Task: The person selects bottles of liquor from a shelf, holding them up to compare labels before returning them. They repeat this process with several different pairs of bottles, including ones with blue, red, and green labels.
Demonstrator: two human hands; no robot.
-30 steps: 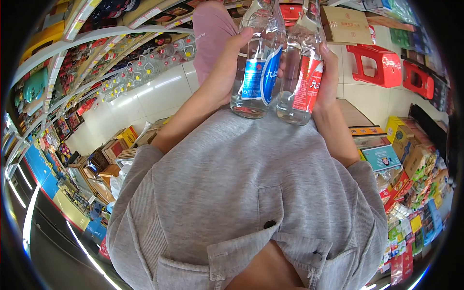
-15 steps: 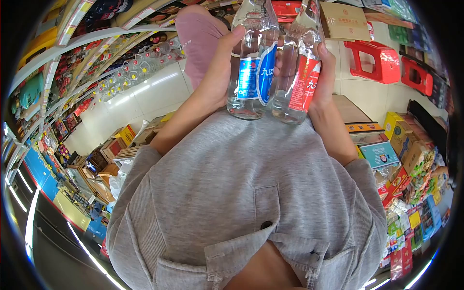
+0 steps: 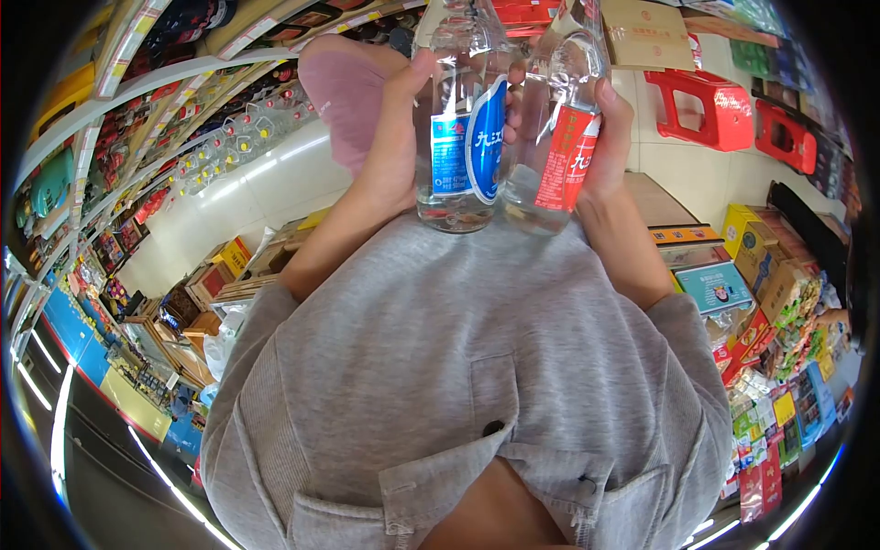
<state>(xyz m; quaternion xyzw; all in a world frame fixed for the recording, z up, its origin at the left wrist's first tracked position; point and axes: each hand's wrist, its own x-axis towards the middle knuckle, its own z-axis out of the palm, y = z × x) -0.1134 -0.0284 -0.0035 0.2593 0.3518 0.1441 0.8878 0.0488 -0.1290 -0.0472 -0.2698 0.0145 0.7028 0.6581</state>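
Two clear glass bottles of transparent liquid stand side by side in front of my chest. My left hand (image 3: 396, 137) is wrapped round the bottle with the blue label (image 3: 451, 151), its thumb along the near side. Fingertips show between the two bottles. The bottle with the red label (image 3: 566, 158) leans slightly, its neck to the right, and my right hand (image 3: 609, 142) grips it from the right side. Both bottle tops run out of the upper edge of the picture. The bases are close to my grey shirt (image 3: 422, 302).
Shelves of goods (image 3: 137, 73) curve along the left, with several plastic jugs (image 3: 243, 142) on the floor. Red plastic stools (image 3: 701, 110) stand at the right near a cardboard box (image 3: 644, 35). Packaged goods (image 3: 720, 289) fill the right side. Pink cloth (image 3: 348, 87) bulges behind my left arm.
Both bottles have shifted slightly left in view, the blue-labelled one more, so the gap between them has widened a little. Both hands keep their grip.
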